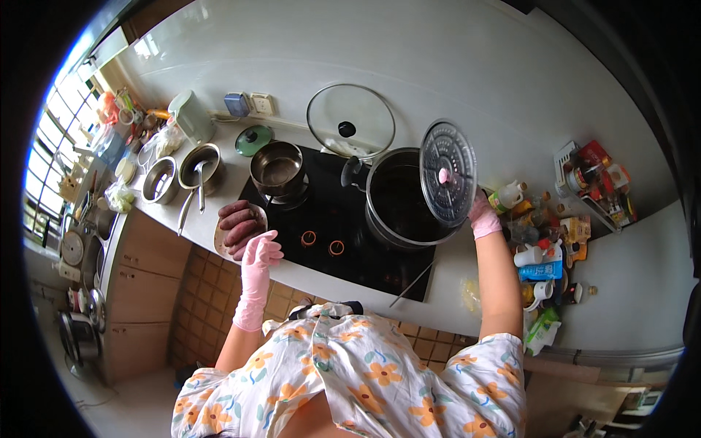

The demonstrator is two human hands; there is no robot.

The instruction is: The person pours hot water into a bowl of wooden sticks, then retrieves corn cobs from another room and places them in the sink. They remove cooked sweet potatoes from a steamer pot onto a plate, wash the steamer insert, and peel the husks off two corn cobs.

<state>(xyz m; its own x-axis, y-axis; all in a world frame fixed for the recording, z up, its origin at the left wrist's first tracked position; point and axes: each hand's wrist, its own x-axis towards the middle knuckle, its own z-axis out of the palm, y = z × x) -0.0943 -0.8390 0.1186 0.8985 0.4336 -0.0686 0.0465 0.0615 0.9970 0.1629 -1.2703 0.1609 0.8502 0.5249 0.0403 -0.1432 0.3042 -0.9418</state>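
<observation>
My right hand (484, 214), in a pink glove, grips a round perforated metal steamer plate (450, 156) from behind. Pink glove shows through the plate's central hole. The plate is tilted nearly upright over the right side of a large dark pot (378, 223), whose inside is too dark to read. Several reddish-purple sweet potatoes (239, 223) lie on a plate (220, 241) at the counter's front edge. Close beside them hovers my left hand (258, 257), also pink-gloved, its fingers loosely apart and holding nothing; whether it touches the plate is unclear.
The large pot and a small saucepan (277, 167) stand on a black cooktop (328, 205). A large glass lid (350, 112) leans on the wall behind. Metal pans (201, 164) and a kettle (191, 117) are to the left. Bottles (509, 195) and packets crowd the right. A thin stick (411, 284) crosses the cooktop's front edge.
</observation>
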